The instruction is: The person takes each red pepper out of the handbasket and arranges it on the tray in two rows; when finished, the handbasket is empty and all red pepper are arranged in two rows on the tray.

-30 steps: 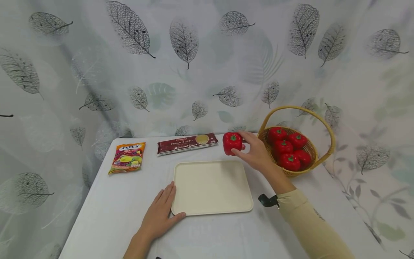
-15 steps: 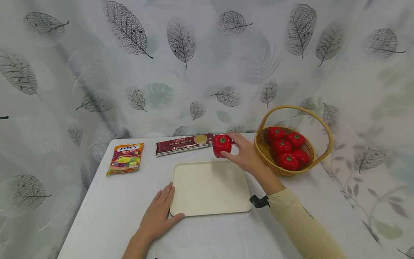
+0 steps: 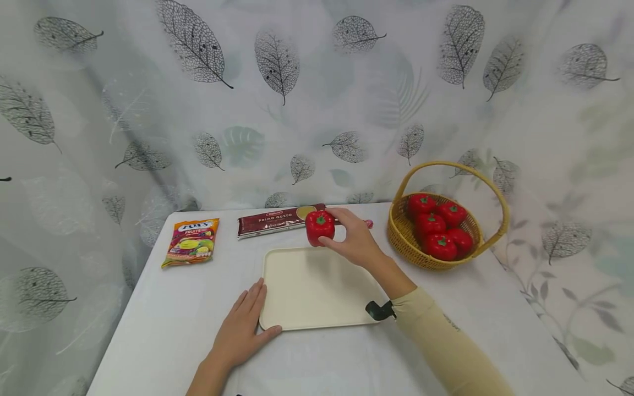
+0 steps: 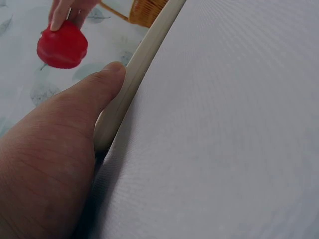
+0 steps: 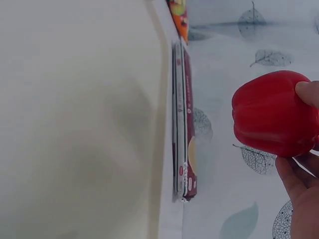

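Note:
My right hand [image 3: 353,240] grips a red bell pepper [image 3: 320,227] between thumb and fingers, above the far edge of a cream tray [image 3: 317,291]. Its green stem faces up in the head view. In the right wrist view the pepper [image 5: 274,113] hangs over the tray's far side, and a soft shadow falls on the tray. My left hand [image 3: 241,329] lies flat with fingers straight along the tray's near left corner. In the left wrist view its thumb [image 4: 102,84] rests against the tray's rim [image 4: 139,64].
A yellow wicker basket [image 3: 413,253] with several red peppers [image 3: 441,247] stands at the right. Behind the tray lies a long dark red Primo Gusto packet [image 3: 277,220]. A Fox's Fruits candy bag [image 3: 191,242] lies at the left. A small pink-wrapped item [image 3: 369,224] shows behind my right hand.
My right hand has carried the bell pepper leftward, from beside the basket to over the tray's far edge. The left hand keeps its place on the tray corner.

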`<state>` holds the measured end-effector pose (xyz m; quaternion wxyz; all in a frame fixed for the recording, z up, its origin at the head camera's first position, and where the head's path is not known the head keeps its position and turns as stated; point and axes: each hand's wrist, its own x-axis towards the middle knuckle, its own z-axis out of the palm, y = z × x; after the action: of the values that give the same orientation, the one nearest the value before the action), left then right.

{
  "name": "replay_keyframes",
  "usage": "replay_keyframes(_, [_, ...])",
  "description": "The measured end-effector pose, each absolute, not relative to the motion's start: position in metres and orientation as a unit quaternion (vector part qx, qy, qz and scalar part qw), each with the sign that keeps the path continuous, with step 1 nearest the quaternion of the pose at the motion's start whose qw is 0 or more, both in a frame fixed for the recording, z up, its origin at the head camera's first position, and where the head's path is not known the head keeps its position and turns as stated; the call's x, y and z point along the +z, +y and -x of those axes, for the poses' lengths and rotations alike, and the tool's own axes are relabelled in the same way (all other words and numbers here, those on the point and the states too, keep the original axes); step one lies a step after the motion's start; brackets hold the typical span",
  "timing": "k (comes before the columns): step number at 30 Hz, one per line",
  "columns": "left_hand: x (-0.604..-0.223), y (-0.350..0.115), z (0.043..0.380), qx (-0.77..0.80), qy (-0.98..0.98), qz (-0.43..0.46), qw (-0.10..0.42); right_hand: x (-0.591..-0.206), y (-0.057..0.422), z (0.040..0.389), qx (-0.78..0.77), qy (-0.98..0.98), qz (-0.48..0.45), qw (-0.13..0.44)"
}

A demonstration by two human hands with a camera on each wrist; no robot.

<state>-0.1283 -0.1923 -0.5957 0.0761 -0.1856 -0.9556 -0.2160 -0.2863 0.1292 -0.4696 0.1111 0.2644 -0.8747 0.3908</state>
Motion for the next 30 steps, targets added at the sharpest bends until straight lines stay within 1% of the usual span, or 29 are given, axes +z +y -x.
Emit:
replay_keyframes(6, [-0.594,-0.193,0.128,-0.213,-0.956,0.186,0.078,-0.473,0.110,0.286,0.402,-0.869,-0.272,0.099])
replay_keyframes(13, [-0.596,-0.191,0.129,-0.207,-0.959,0.179,0.078,-0.490,0.096,0.286,0.415,-0.869,-0.257,0.083])
replay_keyframes(18, [-0.595,-0.189,0.129,-0.206,-0.962,0.170,0.060,-0.499,0.089,0.284,0.420,-0.869,-0.250,0.074])
replay_keyframes(25, [-0.592,-0.190,0.131,-0.206,-0.964,0.163,0.033,-0.498,0.074,0.284,0.412,-0.873,-0.252,0.072])
replay_keyframes(30, [-0.594,-0.190,0.130,-0.206,-0.963,0.165,0.046,-0.502,0.060,0.284,0.399,-0.877,-0.256,0.071])
